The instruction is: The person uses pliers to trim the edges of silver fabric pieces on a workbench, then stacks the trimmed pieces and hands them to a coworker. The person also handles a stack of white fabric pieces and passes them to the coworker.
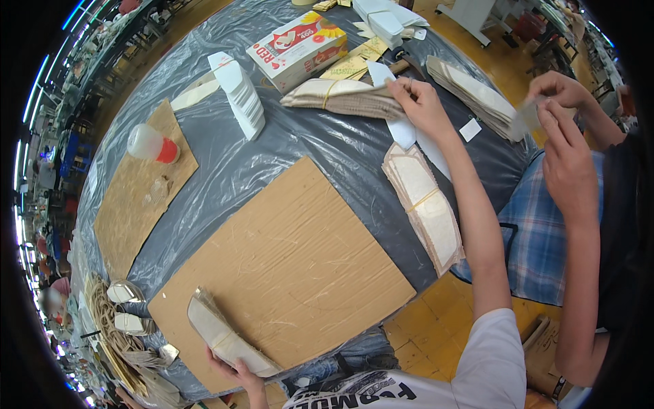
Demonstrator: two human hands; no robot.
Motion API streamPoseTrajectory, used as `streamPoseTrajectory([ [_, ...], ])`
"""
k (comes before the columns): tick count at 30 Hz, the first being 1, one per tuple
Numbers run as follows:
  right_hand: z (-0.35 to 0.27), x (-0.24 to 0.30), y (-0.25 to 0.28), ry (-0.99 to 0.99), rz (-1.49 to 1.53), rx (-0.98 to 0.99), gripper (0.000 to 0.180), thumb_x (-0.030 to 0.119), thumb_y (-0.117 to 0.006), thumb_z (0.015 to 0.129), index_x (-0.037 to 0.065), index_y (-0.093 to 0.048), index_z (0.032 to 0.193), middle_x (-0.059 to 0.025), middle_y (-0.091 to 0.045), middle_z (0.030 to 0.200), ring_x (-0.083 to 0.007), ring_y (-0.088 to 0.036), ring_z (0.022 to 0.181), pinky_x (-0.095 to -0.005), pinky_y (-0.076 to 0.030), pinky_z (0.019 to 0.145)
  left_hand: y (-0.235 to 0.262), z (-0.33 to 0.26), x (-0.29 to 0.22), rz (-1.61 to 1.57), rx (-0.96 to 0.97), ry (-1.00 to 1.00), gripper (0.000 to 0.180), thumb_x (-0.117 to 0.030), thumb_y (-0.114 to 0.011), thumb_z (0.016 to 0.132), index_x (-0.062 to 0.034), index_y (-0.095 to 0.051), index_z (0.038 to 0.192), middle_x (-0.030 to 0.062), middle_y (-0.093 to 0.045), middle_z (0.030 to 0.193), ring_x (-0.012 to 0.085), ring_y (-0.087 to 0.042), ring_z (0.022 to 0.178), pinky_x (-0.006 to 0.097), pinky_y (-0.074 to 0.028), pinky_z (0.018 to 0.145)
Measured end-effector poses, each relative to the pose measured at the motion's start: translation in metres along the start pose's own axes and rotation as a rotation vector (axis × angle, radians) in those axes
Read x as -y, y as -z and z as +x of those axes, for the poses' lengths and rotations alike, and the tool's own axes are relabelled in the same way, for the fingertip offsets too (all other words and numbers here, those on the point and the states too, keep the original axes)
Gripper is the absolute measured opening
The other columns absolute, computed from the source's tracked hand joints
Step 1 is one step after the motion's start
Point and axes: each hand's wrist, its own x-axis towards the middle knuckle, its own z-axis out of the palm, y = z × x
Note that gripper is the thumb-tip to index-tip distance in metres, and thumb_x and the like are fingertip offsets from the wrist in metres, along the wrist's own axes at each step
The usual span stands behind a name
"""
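Note:
At the near edge, my left hand (235,371) is closed around the lower end of a banded bundle of pale fabric pieces (225,334), which rests on a cardboard sheet (300,252). My right hand (424,105) reaches across the table, thumb and fingers closed on the right end of a beige fabric bundle (340,95) tied with a yellow band. White card strips (402,133) lie beneath that end. Beside my right forearm is another banded fabric bundle (424,204), white on top with brown edges.
Black plastic covers the table (286,146). A printed box (298,51), a stack of white cards (237,95), and a red-labelled bottle (153,144) on a brown board (129,204) stand beyond. At right, a co-worker's hands (565,129) hold a blurred pale piece near a fabric bundle (473,95).

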Motion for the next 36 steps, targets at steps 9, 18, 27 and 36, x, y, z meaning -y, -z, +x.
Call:
streamPoseTrajectory([
  [9, -0.014, 0.015, 0.020, 0.023, 0.048, 0.309, 0.046, 0.016, -0.080, 0.077, 0.006, -0.066, 0.119, -0.0085, -0.065, 0.121, -0.0197, -0.060, 0.113, -0.0320, -0.043, 0.101, 0.002, -0.001, 0.002, 0.036, -0.008, 0.002, 0.094, -0.059, -0.061, 0.087, -0.0005, -0.024, 0.151, 0.0192, -0.038, 0.145, 0.0306, -0.040, 0.134, 0.046, -0.031, 0.111],
  [18, -0.011, 0.011, 0.019, 0.063, 0.061, 0.341, 0.051, 0.017, -0.077, 0.080, 0.005, -0.062, 0.126, -0.0071, -0.065, 0.121, -0.0170, -0.058, 0.113, -0.0335, -0.042, 0.103, 0.005, -0.004, 0.011, 0.047, -0.017, -0.015, 0.090, -0.054, -0.060, 0.089, 0.0004, -0.024, 0.151, 0.0208, -0.033, 0.150, 0.0322, -0.036, 0.137, 0.047, -0.029, 0.112],
  [27, -0.012, 0.001, 0.019, 0.106, 0.020, 0.331, 0.055, 0.021, -0.078, 0.080, 0.002, -0.059, 0.128, -0.0133, -0.065, 0.123, -0.0245, -0.059, 0.116, -0.0355, -0.043, 0.103, 0.019, 0.003, 0.033, 0.005, -0.011, 0.011, 0.082, -0.046, -0.054, 0.096, -0.0002, -0.020, 0.155, 0.0204, -0.023, 0.159, 0.0333, -0.027, 0.145, 0.046, -0.022, 0.118],
  [36, -0.008, -0.005, 0.016, 0.092, 0.049, 0.355, 0.068, 0.024, -0.078, 0.081, -0.002, -0.049, 0.136, -0.0193, -0.062, 0.123, -0.0257, -0.063, 0.109, -0.0340, -0.048, 0.097, 0.008, -0.003, 0.012, 0.051, -0.012, -0.018, 0.079, -0.045, -0.051, 0.098, -0.0002, -0.019, 0.155, 0.0198, -0.023, 0.160, 0.0331, -0.026, 0.146, 0.046, -0.020, 0.119],
])
